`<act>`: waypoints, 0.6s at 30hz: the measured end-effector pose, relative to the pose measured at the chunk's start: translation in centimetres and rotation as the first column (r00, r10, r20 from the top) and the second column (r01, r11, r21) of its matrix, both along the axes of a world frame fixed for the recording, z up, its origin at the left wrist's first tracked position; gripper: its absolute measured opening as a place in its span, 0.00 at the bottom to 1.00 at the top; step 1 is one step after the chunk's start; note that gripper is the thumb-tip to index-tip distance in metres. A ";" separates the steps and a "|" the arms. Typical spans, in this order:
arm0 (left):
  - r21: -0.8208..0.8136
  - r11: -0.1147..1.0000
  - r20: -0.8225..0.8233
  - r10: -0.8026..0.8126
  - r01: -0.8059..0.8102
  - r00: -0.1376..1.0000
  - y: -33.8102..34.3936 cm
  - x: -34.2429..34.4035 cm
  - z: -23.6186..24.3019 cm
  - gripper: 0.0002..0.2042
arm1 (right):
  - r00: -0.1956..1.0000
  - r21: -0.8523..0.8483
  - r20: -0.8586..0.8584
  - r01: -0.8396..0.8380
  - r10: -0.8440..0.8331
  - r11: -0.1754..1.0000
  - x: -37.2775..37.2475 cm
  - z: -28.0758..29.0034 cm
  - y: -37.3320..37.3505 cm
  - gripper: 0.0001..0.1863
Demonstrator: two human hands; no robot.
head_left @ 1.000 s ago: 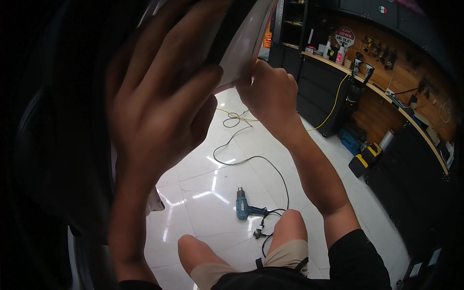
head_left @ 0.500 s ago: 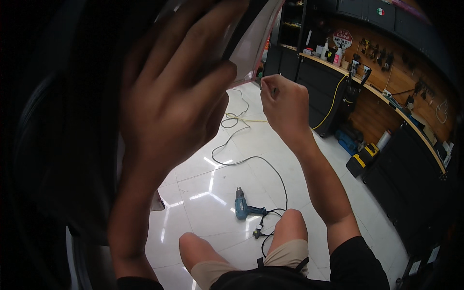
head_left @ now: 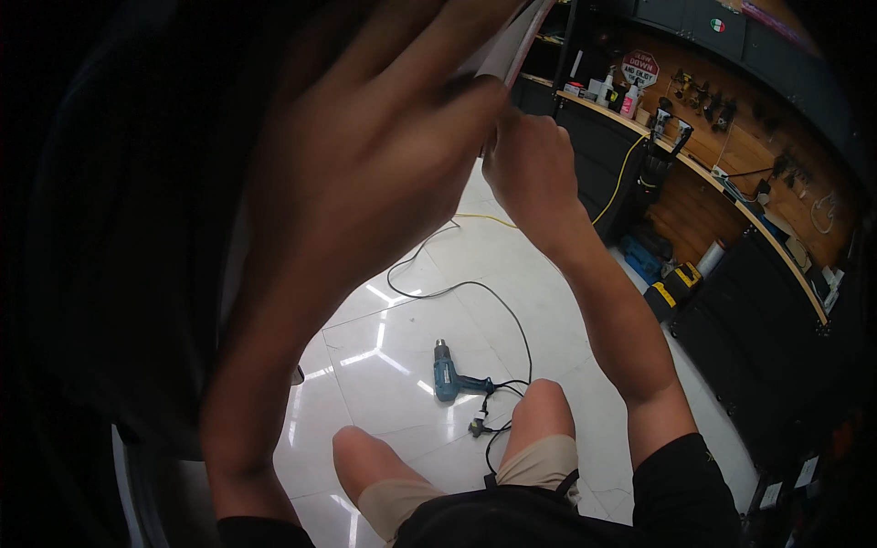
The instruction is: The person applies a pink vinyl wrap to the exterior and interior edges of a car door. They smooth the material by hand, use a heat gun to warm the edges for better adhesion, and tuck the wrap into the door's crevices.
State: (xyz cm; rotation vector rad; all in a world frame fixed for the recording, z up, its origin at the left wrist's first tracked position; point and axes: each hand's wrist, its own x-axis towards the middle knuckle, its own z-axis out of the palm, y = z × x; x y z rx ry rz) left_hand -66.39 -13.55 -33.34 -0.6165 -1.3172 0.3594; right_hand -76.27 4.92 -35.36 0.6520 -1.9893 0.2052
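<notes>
My left hand (head_left: 375, 155) is raised at the upper left, large and blurred, its back toward me. Some of its fingers stretch up along a pale panel with a dark edge (head_left: 512, 46), and their tips are out of sight. Close against it, my right hand (head_left: 534, 173) is closed in a pinch beside the panel's lower corner. Whatever lies between its fingertips is hidden behind the left hand. On the floor below lies a blue heat gun (head_left: 446, 376), nozzle pointing away from me, its dark cord (head_left: 521, 320) trailing off.
A dark, shadowed body (head_left: 119, 274) fills the left side. Along the right curves a workbench (head_left: 694, 169) with bottles and tools, black cabinets (head_left: 749, 292) beneath it. A yellow-black tool case (head_left: 671, 288) stands on the floor. A yellow cord (head_left: 621, 178) hangs from the bench.
My left hand has moved right and up, my right hand slightly up and left, so the two now meet. The view has shifted a little, and less of the panel shows.
</notes>
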 end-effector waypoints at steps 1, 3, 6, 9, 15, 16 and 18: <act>0.006 1.000 -0.002 -0.010 0.010 1.000 0.1 0.0 -0.1 0.12 | 1.000 0.005 0.006 0.015 -0.015 1.000 0.2 0.0 -0.1 0.02; 0.008 1.000 0.000 -0.028 0.028 1.000 0.3 -0.2 -0.2 0.12 | 1.000 0.009 0.002 0.003 -0.003 1.000 -0.1 -0.1 0.0 0.03; 0.013 0.999 0.001 -0.046 0.046 0.999 0.4 -0.2 -0.3 0.12 | 0.999 0.034 0.018 0.035 -0.036 0.999 -0.4 -0.1 -0.3 0.05; 0.013 0.998 0.001 -0.060 0.060 0.998 0.3 -0.3 -0.3 0.12 | 0.998 0.048 -0.003 0.067 -0.067 0.997 -0.5 -0.1 -0.7 0.06; 0.022 0.996 -0.006 -0.090 0.090 0.996 0.3 -0.3 -0.3 0.12 | 0.997 0.030 -0.029 0.066 -0.065 0.997 -0.4 0.3 -0.5 0.08; 0.022 0.995 -0.002 -0.095 0.095 0.995 0.3 -0.2 -0.5 0.12 | 0.998 0.022 -0.018 0.058 -0.057 0.998 -0.3 0.3 -0.5 0.08; 0.020 0.995 0.001 -0.102 0.102 0.995 0.4 0.0 -0.4 0.12 | 1.000 -0.098 -0.009 -0.013 0.012 0.995 -0.8 0.2 0.1 0.09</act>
